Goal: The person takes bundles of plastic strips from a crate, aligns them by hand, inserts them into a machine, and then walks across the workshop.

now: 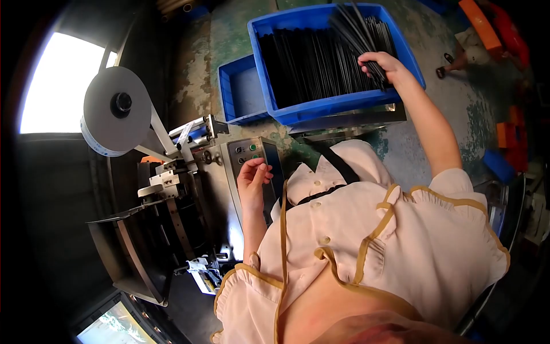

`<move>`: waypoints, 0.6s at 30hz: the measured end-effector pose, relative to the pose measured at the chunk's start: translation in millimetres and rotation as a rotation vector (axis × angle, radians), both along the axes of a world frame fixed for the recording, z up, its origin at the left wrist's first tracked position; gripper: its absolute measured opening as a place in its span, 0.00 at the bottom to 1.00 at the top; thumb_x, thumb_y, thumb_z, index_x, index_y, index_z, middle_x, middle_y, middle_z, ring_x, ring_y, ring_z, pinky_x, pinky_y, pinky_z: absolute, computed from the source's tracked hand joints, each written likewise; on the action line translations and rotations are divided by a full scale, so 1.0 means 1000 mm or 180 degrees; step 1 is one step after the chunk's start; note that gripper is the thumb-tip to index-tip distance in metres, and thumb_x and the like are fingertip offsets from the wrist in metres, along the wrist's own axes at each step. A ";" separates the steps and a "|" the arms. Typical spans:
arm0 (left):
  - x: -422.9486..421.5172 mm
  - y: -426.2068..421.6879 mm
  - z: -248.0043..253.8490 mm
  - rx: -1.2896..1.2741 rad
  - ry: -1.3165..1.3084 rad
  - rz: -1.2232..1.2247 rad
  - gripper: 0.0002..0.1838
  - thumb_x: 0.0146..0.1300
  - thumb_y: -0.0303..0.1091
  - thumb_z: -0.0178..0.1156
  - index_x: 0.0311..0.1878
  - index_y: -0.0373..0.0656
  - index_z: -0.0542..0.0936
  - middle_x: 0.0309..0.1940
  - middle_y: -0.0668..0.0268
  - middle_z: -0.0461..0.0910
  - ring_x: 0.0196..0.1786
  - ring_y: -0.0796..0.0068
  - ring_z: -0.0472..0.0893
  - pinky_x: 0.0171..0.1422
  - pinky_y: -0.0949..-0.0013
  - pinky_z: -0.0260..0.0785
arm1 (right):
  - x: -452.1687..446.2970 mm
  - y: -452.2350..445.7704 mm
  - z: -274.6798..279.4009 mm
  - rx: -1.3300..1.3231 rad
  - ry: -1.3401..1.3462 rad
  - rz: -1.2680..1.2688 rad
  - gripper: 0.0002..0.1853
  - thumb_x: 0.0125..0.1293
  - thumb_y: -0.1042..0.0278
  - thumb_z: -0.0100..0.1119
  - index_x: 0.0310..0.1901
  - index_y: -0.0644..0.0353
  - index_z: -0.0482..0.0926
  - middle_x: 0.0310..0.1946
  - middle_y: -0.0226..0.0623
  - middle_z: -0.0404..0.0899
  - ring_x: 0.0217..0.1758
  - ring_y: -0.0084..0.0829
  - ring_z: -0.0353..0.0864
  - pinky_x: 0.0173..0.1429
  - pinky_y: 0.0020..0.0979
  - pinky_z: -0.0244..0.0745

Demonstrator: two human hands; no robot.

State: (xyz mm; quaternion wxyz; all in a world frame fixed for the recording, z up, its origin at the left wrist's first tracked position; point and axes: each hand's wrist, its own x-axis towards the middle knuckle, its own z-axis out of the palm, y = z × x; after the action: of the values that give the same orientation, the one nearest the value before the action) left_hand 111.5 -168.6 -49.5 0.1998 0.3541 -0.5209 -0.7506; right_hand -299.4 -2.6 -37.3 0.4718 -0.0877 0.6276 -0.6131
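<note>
My right hand (382,64) is closed round a bundle of thin black rods (356,35), held over the right part of a large blue bin (338,102). Many more black rods (303,63) lie side by side inside that bin. My left hand (254,175) is raised in front of the machine's control panel (246,150), its fingers curled and the thumb near the fingertips. Whether anything is between those fingertips is too small to tell.
A machine with a large white label roll (117,109) stands at the left. A smaller blue bin (243,89) sits beside the large one. A lit screen (114,327) is at the bottom left. Another person (507,37) is at the top right, near orange objects.
</note>
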 end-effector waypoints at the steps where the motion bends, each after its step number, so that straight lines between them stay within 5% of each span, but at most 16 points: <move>1: -0.005 -0.001 0.002 0.0007 -0.0003 0.0004 0.08 0.58 0.29 0.56 0.40 0.39 0.74 0.30 0.65 0.78 0.27 0.83 0.74 0.30 0.83 0.62 | 0.014 0.014 0.014 -0.0242 0.0106 -0.0017 0.08 0.54 0.68 0.56 0.30 0.64 0.77 0.21 0.33 0.76 0.21 0.22 0.74 0.26 0.23 0.71; 7: -0.036 -0.001 0.009 -0.0062 -0.0239 -0.0417 0.08 0.58 0.29 0.56 0.41 0.40 0.74 0.29 0.67 0.77 0.27 0.84 0.74 0.31 0.83 0.62 | 0.122 0.085 0.020 -0.0584 0.0126 -0.0254 0.19 0.45 0.72 0.61 0.41 0.62 0.69 0.29 0.36 0.74 0.29 0.28 0.76 0.37 0.29 0.73; 8: -0.040 -0.002 0.002 -0.0018 -0.0187 -0.0538 0.08 0.58 0.29 0.56 0.40 0.40 0.74 0.29 0.68 0.77 0.28 0.84 0.73 0.32 0.82 0.62 | 0.142 0.091 0.008 -0.0618 -0.0099 -0.0364 0.12 0.45 0.71 0.62 0.32 0.65 0.75 0.25 0.36 0.76 0.27 0.27 0.76 0.38 0.28 0.72; 11: -0.060 0.007 0.009 0.0109 -0.0227 -0.0816 0.08 0.58 0.30 0.57 0.40 0.41 0.74 0.29 0.68 0.77 0.28 0.84 0.73 0.32 0.82 0.62 | 0.172 0.102 -0.020 -0.0440 -0.1499 -0.0427 0.09 0.50 0.74 0.58 0.34 0.68 0.74 0.24 0.35 0.75 0.25 0.26 0.76 0.33 0.25 0.73; 18: -0.121 0.030 0.028 0.0429 0.0209 -0.1425 0.19 0.57 0.38 0.58 0.51 0.43 0.70 0.44 0.65 0.76 0.39 0.79 0.76 0.40 0.77 0.67 | 0.194 0.055 0.010 -0.0948 -0.0881 -0.0251 0.11 0.50 0.72 0.60 0.35 0.66 0.74 0.26 0.34 0.74 0.27 0.24 0.75 0.35 0.25 0.73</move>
State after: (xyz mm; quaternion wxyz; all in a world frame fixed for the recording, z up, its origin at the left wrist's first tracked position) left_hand -9.4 -138.3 -21.2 0.0211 0.2176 -0.5284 -0.8204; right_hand -105.1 52.8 -27.1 0.5109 -0.0468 0.4622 -0.7233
